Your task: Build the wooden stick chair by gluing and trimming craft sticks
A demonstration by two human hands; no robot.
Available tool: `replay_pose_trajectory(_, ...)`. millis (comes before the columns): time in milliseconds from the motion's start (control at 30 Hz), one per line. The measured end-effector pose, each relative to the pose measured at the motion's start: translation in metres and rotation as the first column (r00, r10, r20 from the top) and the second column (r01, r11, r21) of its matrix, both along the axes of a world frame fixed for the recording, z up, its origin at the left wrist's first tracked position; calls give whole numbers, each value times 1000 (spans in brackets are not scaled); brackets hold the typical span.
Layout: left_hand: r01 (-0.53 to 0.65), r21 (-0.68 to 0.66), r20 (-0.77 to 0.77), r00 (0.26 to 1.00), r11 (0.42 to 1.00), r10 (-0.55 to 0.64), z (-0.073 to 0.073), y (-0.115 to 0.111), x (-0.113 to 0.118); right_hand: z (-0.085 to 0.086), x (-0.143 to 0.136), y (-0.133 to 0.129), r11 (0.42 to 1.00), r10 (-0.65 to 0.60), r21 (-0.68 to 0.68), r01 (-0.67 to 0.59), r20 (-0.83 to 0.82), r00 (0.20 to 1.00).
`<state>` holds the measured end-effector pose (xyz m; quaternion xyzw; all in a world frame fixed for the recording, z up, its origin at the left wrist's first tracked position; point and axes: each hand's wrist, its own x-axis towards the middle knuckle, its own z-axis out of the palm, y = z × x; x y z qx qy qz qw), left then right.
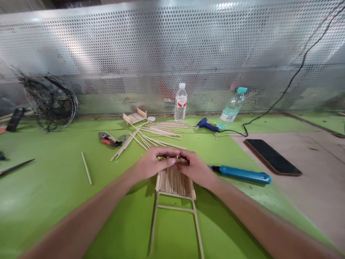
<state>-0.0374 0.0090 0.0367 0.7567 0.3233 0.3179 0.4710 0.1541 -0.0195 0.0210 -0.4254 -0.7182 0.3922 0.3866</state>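
Note:
A small model built of thin wooden sticks (pixel 175 181) is in front of me, with a packed slatted panel and two long rails joined by a crossbar stretching toward me. My left hand (pixel 153 163) grips its far end from the left, thumb and fingers pinched together. From the right, my right hand (pixel 196 168) closes on the same end, its fingertips meeting the left ones. A small stick tip (pixel 177 158) shows between the fingers. The far edge of the panel is hidden behind both hands.
Loose sticks (pixel 164 129) lie beyond, beside a smaller stick model (pixel 136 117). A blue utility knife (pixel 244 174), phone (pixel 272 156), corded glue gun (pixel 207 125), two bottles (pixel 180 104), pliers (pixel 109 139) and wire coil (pixel 54 102) surround the work. Perforated metal (pixel 129 54) stands behind.

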Motion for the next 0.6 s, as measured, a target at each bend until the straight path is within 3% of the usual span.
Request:
replay_pose_trajectory(333, -103, 22, 171, 980, 994, 98, -2, 2, -3, -3, 2, 3, 1000, 4, -3, -4, 24, 1000)
replay_pose_trajectory(600, -164, 59, 202, 968, 985, 149, -2, 7, -6, -6, 2, 4, 998, 2, -59, 0, 27, 1000)
